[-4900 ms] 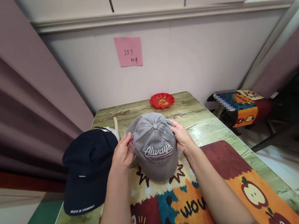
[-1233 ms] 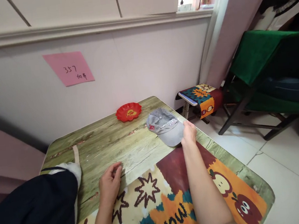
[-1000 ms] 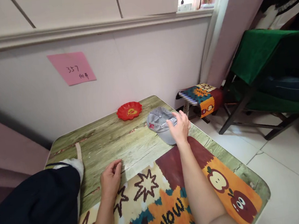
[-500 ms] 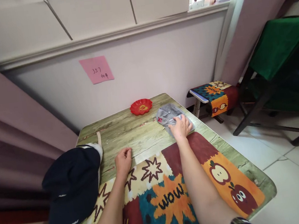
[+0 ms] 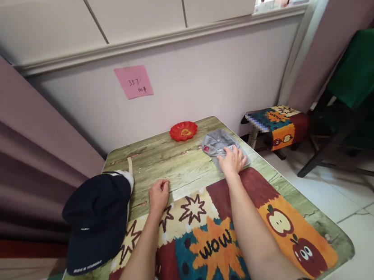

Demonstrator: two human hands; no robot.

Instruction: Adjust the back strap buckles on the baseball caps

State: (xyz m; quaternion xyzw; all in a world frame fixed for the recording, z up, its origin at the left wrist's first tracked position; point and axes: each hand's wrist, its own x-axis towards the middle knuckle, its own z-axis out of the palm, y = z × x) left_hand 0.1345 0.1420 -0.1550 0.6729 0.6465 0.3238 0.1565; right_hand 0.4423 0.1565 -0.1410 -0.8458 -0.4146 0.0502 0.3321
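The patterned mat (image 5: 217,250), with its orange "WOW" burst on teal, covers the near part of the wood-look surface (image 5: 148,160). Just beyond the mat's far right part lies the grey cap (image 5: 216,140), set down on the surface with its brim towards the mat. The right hand (image 5: 233,159) is laid over the front of this cap, palm down, fingers spread apart, hiding part of the white lettering; a red emblem shows on the cap's side. The left hand (image 5: 159,195) is at the mat's far edge, left of its middle, with fingers loosely curled and drawn together; nothing shows in its grasp, and whether it presses on the surface I cannot tell

To the left of the mat sits the navy cap (image 5: 95,214), its brim pointing to the near side and bearing small white lettering. A pale strip (image 5: 130,166) stands out at its back, beyond the mat's left part. Well beyond the mat, near the surface's far edge, is the red scalloped dish (image 5: 183,130). Higher up, past the mat, a pink note (image 5: 134,82) is fixed to the wall. Off to the mat's right, apart from the surface, are a matching cloth (image 5: 281,124) over a low stand and a green chair cover (image 5: 360,68)
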